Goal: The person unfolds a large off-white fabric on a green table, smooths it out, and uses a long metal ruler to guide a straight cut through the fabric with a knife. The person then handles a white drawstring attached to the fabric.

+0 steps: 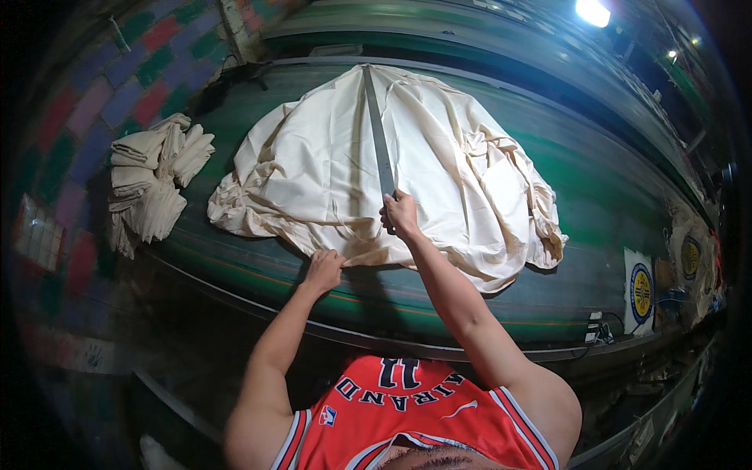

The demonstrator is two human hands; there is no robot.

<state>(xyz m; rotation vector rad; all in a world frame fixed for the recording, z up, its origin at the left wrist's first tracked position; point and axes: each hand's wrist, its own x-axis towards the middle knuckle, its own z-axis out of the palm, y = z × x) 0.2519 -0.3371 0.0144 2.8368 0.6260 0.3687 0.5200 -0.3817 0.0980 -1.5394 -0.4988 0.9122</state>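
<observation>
A large cream cloth (305, 172) lies spread and rumpled over the green table, its sides bunched into folds. Down its middle runs a long, flat grey metal strip (377, 129), like a straightedge or blade, from the far edge of the cloth toward me. My right hand (401, 213) is closed around the strip's near end, above the cloth. At the near edge of the cloth, left of centre, my left hand (323, 270) has its fingers bent and closed on the hem. The fingertips are partly hidden.
Bundles of folded cream cloth (153, 180) sit at the table's left end, beside a wall of painted bricks (102, 102). The green table (603, 235) has a raised near edge. Toward the right stand a white panel with a round emblem (641, 291) and some cables (601, 333).
</observation>
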